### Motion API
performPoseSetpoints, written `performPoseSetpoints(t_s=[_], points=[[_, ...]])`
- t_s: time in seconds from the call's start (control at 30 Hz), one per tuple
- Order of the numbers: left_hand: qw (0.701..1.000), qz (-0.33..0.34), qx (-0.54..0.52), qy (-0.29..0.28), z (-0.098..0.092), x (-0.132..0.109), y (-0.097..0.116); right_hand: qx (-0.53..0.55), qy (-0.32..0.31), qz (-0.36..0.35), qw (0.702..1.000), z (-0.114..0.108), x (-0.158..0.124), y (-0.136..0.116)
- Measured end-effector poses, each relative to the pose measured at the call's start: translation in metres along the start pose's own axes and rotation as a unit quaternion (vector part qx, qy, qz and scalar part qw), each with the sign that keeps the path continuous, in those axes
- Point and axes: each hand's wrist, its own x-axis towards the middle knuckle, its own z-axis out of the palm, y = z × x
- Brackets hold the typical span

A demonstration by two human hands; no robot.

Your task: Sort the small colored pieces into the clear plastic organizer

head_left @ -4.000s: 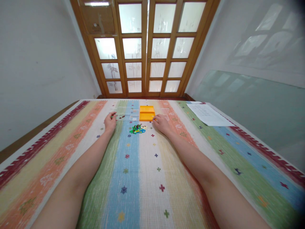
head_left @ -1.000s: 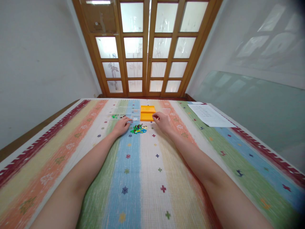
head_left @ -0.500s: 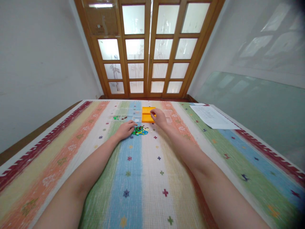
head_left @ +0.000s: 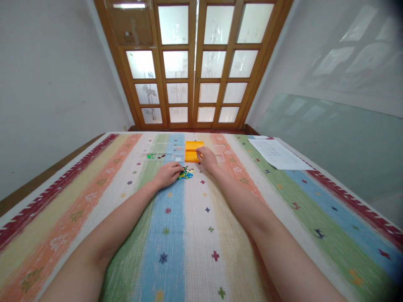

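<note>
My left hand rests at the left edge of a pile of small coloured plastic pieces, mostly blue, green and yellow. Its fingers are bent together with the tips at the pieces; anything between them is too small to see. An orange tray with two compartments lies just beyond the pile. Over the right side of its near compartment, my right hand has thumb and fingers pinched together. Whatever that pinch holds, if anything, cannot be made out.
Left of the tray, a clear divided container holds several green pieces and dark brown pieces. Another clear container lies partly behind my right hand. Printed paper lies at the right on the striped tablecloth.
My left hand has moved in over the left part of the pile, covering more of it, and its fingers are more bent. My right hand has shifted slightly nearer to me at the tray.
</note>
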Motion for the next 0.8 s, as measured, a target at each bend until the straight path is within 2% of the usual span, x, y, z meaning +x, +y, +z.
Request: performPoseSetpoints(t_s=[0.13, 0.23, 0.47, 0.63, 0.8], points=[[1.000, -0.018, -0.002, -0.001, -0.003, -0.002, -0.004, 0.027, -0.043, -0.052, 0.997, -0.009, 0.000, -0.015], [1.000, -0.021, 0.006, -0.009, -0.003, -0.001, -0.005, 0.039, -0.109, -0.084, 0.990, -0.012, -0.001, -0.029], [0.994, -0.091, 0.048, 0.042, -0.003, -0.005, -0.024, 0.065, -0.224, -0.148, 0.961, -0.015, -0.009, -0.062], [0.990, -0.122, 0.027, 0.067, -0.003, -0.010, -0.041, 0.066, -0.245, -0.219, 0.942, -0.012, -0.011, -0.071], [0.995, -0.096, 0.001, 0.038, -0.001, -0.011, -0.043, 0.057, -0.259, -0.253, 0.930, -0.012, -0.011, -0.074]])
